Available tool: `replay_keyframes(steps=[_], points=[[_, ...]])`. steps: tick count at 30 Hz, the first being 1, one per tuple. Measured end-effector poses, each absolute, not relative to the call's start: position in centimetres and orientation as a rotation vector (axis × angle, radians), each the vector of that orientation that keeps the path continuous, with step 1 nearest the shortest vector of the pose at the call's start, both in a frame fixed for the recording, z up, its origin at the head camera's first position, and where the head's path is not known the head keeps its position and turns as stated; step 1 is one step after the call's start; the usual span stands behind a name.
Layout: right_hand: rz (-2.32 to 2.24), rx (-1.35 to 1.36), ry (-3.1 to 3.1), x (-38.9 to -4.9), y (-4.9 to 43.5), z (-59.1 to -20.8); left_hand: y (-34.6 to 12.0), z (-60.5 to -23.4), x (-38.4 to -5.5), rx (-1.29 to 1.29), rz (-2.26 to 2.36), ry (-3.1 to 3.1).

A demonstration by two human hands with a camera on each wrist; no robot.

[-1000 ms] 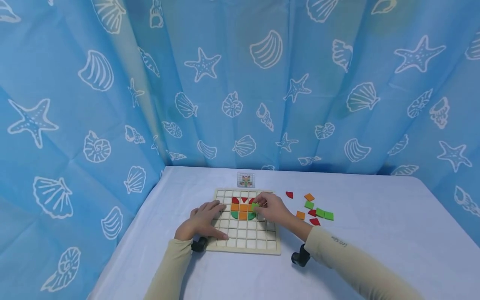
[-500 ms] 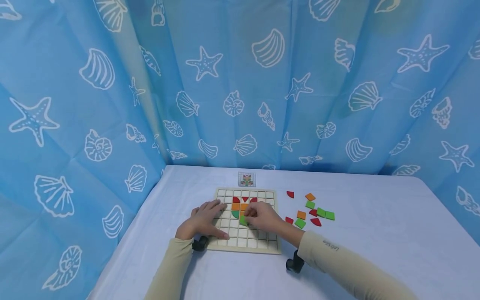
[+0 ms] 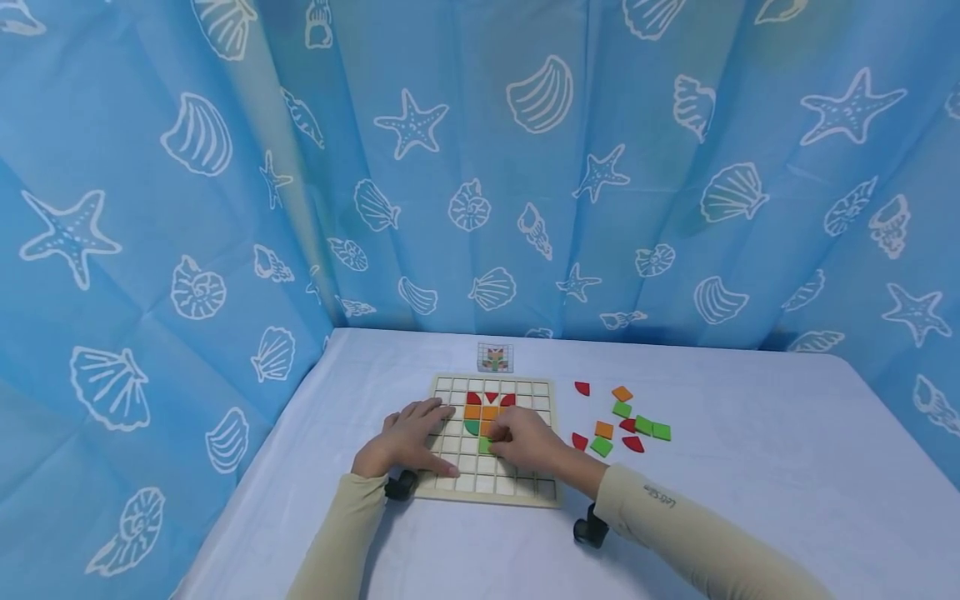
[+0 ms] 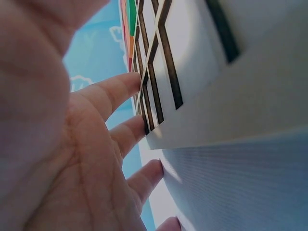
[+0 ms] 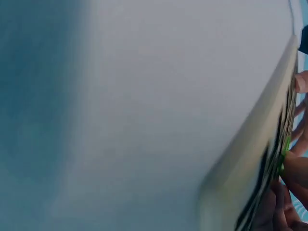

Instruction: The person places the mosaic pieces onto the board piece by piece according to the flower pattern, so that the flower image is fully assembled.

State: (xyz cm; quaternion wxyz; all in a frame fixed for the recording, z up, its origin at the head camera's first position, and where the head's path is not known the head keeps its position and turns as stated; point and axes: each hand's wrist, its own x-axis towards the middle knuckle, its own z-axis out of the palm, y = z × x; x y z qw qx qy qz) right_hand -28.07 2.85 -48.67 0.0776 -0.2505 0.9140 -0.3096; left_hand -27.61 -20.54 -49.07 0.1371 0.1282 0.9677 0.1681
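Observation:
In the head view, a pale gridded board (image 3: 517,493) lies on the table, with red, orange and green tiles set in its cells. My right hand (image 3: 531,439) is over the board, finger and thumb at a green square tile (image 3: 484,446) just below the orange tiles (image 3: 472,412). The hand covers the tiles to its right. Fingers spread, my left hand (image 3: 408,439) rests along the board's left side. Its fingertips (image 4: 132,83) touch the grid and the board's edge in the left wrist view. A sliver of the green tile shows at the right fingertips in the right wrist view.
Right of the board lie several loose tiles, among them an orange square (image 3: 622,394), a green square (image 3: 661,432) and a red quarter-round piece (image 3: 582,388). Behind the board is a small pattern card (image 3: 495,358). A blue shell-print curtain (image 3: 465,167) surrounds the white table (image 3: 750,467).
My right hand has carried the green tile from beside the orange row down and left to the cell below the orange tiles. My left hand has stayed in place.

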Motion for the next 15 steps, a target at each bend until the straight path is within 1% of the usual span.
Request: replay_keyframes(steps=[10, 15], points=[[-0.923, -0.722, 2.716, -28.14, 2.95, -48.45, -20.26, -48.20, -27.38, 0.369, 0.474, 2.793], [-0.939, -0.715, 2.700, -28.11, 3.01, -48.63, -20.36, -48.38, -27.34, 0.373, 0.478, 2.794]])
